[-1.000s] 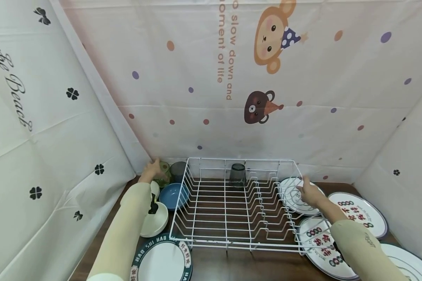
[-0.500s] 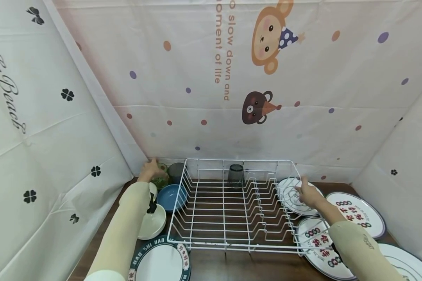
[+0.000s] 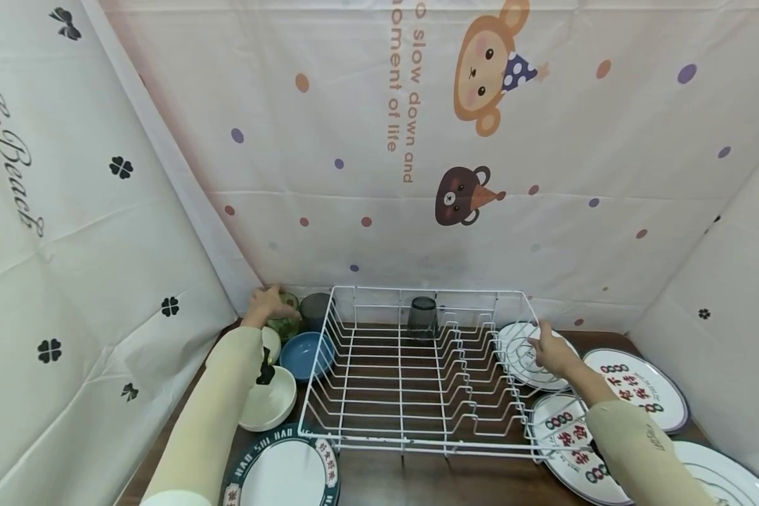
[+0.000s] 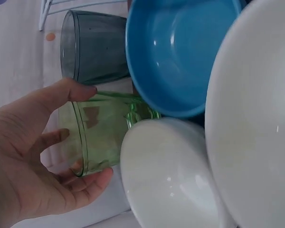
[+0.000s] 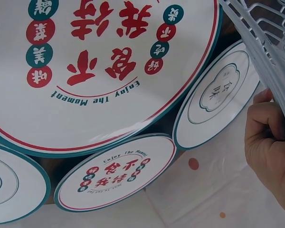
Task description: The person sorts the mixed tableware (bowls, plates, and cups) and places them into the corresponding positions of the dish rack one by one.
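Observation:
At the back left, my left hand [image 3: 267,306] is at a green glass [image 4: 104,130]. In the left wrist view the thumb lies on one side of the glass and the fingers curl along the other, near its rim. My right hand [image 3: 553,353] grips the right side rail of a white wire dish rack [image 5: 270,61], with its fingers curled round the wire. A dark grey glass [image 4: 102,47] stands right beside the green one. Close by are a blue bowl [image 3: 305,356], a small white bowl [image 4: 166,171] and a larger white bowl [image 3: 268,400].
Inside the rack, a dark glass [image 3: 423,318] stands upside down near the back. A green-rimmed plate [image 3: 284,474] lies at front left. Several white plates, one with red lettering [image 3: 635,386], lie to the right. Printed cloth walls [image 3: 379,232] enclose the back and sides.
The head view has shifted slightly, so things at the left sit a little farther left in it. Both hands stay where they were, at the green glass and the rack.

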The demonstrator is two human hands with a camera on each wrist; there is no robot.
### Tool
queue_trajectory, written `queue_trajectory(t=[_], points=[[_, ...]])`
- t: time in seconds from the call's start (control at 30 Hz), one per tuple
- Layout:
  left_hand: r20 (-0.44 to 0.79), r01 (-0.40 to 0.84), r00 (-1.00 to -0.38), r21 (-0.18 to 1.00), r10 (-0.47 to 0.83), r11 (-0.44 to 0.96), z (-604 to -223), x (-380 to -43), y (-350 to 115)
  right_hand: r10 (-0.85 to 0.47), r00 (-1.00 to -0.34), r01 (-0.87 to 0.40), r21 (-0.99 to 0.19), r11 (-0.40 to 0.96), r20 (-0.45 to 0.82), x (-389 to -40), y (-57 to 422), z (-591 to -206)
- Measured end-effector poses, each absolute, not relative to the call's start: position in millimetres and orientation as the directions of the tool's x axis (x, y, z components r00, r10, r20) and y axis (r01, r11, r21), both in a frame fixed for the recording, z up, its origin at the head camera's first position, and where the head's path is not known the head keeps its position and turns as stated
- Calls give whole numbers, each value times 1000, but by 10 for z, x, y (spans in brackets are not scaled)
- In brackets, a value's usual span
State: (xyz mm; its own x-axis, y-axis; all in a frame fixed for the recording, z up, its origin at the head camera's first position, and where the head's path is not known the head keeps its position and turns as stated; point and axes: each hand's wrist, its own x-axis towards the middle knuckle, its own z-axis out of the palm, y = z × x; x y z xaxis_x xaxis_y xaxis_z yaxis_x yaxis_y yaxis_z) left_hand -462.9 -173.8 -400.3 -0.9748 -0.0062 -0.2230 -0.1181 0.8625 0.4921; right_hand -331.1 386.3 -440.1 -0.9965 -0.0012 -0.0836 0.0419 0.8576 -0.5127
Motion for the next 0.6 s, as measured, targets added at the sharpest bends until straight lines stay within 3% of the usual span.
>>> queue_trajectory(t=[0.3,0.6], points=[[-174,-58,-985,437,21,897,-3780,-4623,-1705,8,-997,40,-419,907,-78,-3315,3902,-4331],[-68,65,-993,370,97,927,-3472,-4423,-1655,-27,-997,6,-409,913,-74,-3317,3937,-4329]])
